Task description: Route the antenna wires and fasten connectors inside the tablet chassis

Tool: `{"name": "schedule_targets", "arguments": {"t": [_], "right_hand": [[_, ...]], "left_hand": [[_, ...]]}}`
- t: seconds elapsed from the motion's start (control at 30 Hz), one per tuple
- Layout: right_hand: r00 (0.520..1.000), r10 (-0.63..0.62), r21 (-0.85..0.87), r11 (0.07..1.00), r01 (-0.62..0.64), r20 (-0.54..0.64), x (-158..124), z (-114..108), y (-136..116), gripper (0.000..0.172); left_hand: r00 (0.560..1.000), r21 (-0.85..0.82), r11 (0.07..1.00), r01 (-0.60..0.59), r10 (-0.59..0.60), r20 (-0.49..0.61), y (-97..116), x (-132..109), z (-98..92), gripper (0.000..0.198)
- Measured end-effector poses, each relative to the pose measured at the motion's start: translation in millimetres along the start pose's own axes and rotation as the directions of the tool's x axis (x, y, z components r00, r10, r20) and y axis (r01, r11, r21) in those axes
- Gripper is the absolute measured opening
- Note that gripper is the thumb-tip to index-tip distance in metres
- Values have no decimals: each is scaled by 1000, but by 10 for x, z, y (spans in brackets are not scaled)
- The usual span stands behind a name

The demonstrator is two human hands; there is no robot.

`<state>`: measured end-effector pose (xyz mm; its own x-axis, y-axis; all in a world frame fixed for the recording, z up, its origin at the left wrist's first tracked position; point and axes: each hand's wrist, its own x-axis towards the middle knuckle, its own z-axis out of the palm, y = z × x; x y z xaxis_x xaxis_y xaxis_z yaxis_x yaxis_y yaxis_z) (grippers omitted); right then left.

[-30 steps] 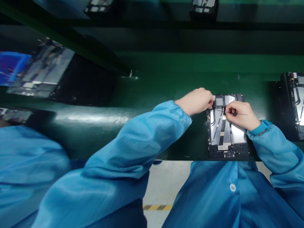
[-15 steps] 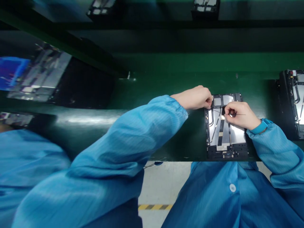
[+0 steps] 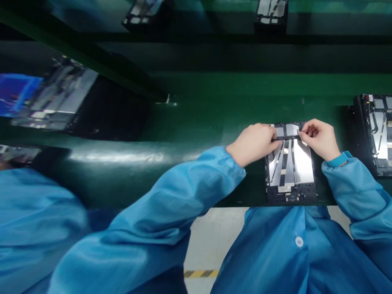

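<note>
An open tablet housing [image 3: 303, 167] with silver inner plates, black edges and dark cable strips lies flat near the bench's front edge. At its upper left, my left hand [image 3: 255, 143] is closed, thumb and forefinger pinching over a dark crossbar [image 3: 288, 138]. My right hand [image 3: 321, 139] pinches at the other end of that bar, by the upper right corner, with its other fingers curled in. What sits between the fingertips of either hand is too small to make out. A thin dark line runs along the bar between both hands.
Right of me stands a stack of similar housings [image 3: 381, 134]. More stacked housings [image 3: 61, 96] and a blue item [image 3: 18, 94] lie to the left, near a co-worker's blue sleeve [image 3: 36, 216]. A green beam [image 3: 92, 53] crosses the upper left. Other units [image 3: 271, 16] stand beyond the bench.
My right hand has moved right and up from the housing's middle to its upper right corner. A thin wire showed at it before. My left hand has turned and shifted slightly lower.
</note>
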<state>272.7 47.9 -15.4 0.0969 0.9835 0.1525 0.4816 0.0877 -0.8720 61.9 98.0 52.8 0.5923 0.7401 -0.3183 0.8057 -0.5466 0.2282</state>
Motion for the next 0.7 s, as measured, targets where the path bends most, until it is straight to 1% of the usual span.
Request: {"name": "schedule_targets", "arguments": {"t": [0.07,0.17,0.23,0.3,0.33,0.4,0.5,0.57,0.6,0.67,0.7], "right_hand": [[995,-95,-156,983,95,10,13,26,-9,10],[966,-225,-343,904,254,123,14,36,-35,17],[944,-256,-371,872,319,210,-10,4,-50,19],[929,-264,-324,882,341,259,-54,-52,-55,19],[929,-260,-285,899,332,263,-82,-83,-52,18],[948,-221,-195,944,267,228,-142,-133,-27,14],[988,-70,-40,996,76,136,-209,-153,54,5],[995,53,73,996,-60,89,-222,-130,121,9],[992,105,127,985,-114,75,-218,-115,152,12],[983,175,215,959,-184,61,-199,-86,200,17],[979,197,247,947,-206,58,-187,-76,217,19]], "left_hand": [[998,-8,998,69,-69,2,127,-72,94,31],[992,2,992,126,-126,23,305,-104,210,36],[991,-5,991,133,-133,34,372,-93,253,35],[989,-14,990,142,-142,36,391,-80,271,31],[988,-19,988,151,-150,35,387,-78,274,29],[985,-24,985,171,-170,32,367,-83,274,26],[982,-16,982,186,-185,50,334,-103,276,23],[981,-15,983,185,-184,55,311,-109,283,22],[982,-23,983,183,-182,40,296,-104,290,21],[988,-57,987,153,-154,-27,255,-68,307,18],[991,-78,991,108,-113,-69,232,-35,317,17]]}}
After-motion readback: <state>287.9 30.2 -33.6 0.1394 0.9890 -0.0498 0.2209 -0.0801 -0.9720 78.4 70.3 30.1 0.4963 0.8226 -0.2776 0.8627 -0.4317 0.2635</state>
